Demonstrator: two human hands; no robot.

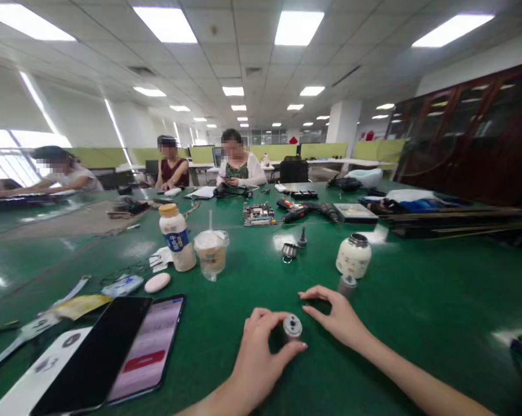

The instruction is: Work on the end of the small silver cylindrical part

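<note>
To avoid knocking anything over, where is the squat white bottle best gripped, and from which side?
Grip the squat white bottle around its rounded body, probably from the right: it stands upright, and a metal cylinder crowds its near side.
</note>
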